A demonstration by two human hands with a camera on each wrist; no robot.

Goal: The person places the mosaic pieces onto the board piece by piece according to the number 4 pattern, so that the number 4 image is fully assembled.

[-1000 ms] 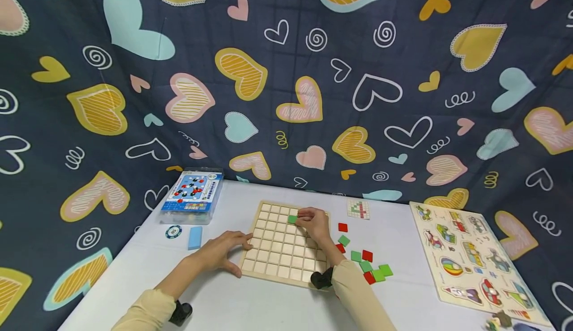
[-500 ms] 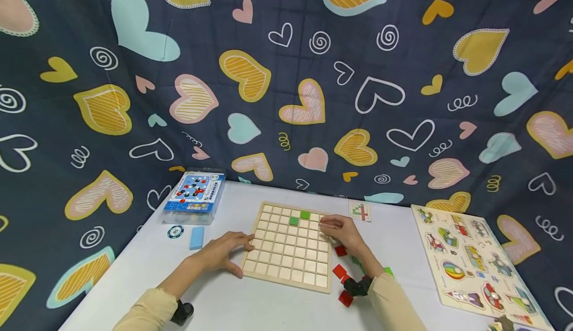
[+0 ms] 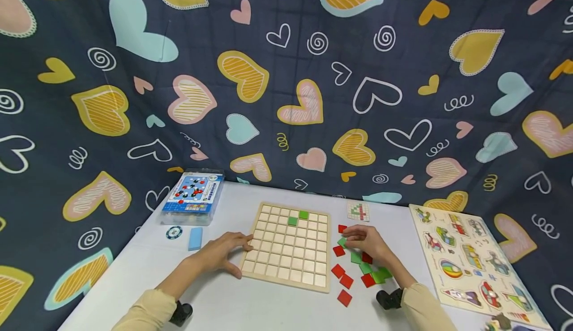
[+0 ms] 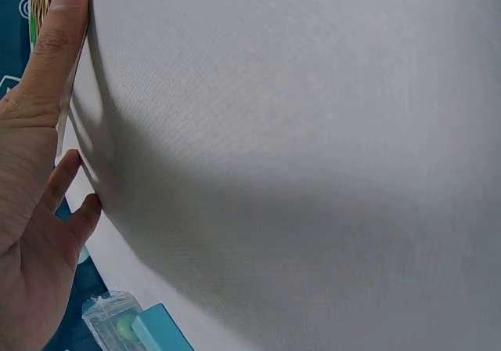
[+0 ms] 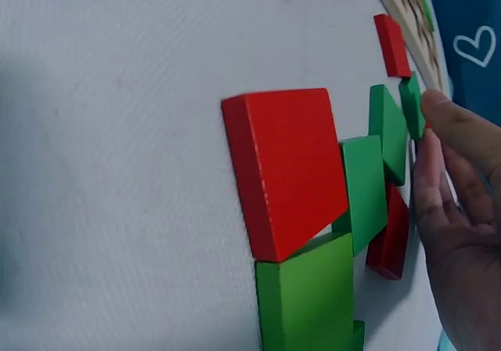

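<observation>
The wooden grid board [image 3: 286, 246] lies on the table with two green tiles on it, one green tile [image 3: 303, 215] in the far row and another [image 3: 292, 221] diagonally nearer. My left hand [image 3: 224, 252] rests at its left edge, thumb by the near corner and fingers spread along the side. Right of the board, my right hand [image 3: 368, 241] is over the loose tiles, thumb and fingertips right at a green tile [image 3: 342, 242]. In the right wrist view the thumb lies beside that green tile [image 5: 412, 104], with a red tile [image 5: 290, 171] and other tiles closer to the camera.
Several red tiles [image 3: 344, 297] and green tiles [image 3: 355, 257] lie scattered right of the board. A small pattern card [image 3: 358, 210] is behind them. A picture puzzle board [image 3: 473, 261] lies far right. A boxed set [image 3: 193, 198], a round chip [image 3: 174, 232] and a blue block [image 3: 195, 238] are at left.
My right hand placed a green tile in the board's far row, let go and moved right to the loose tiles. My left hand stays at the board's edge.
</observation>
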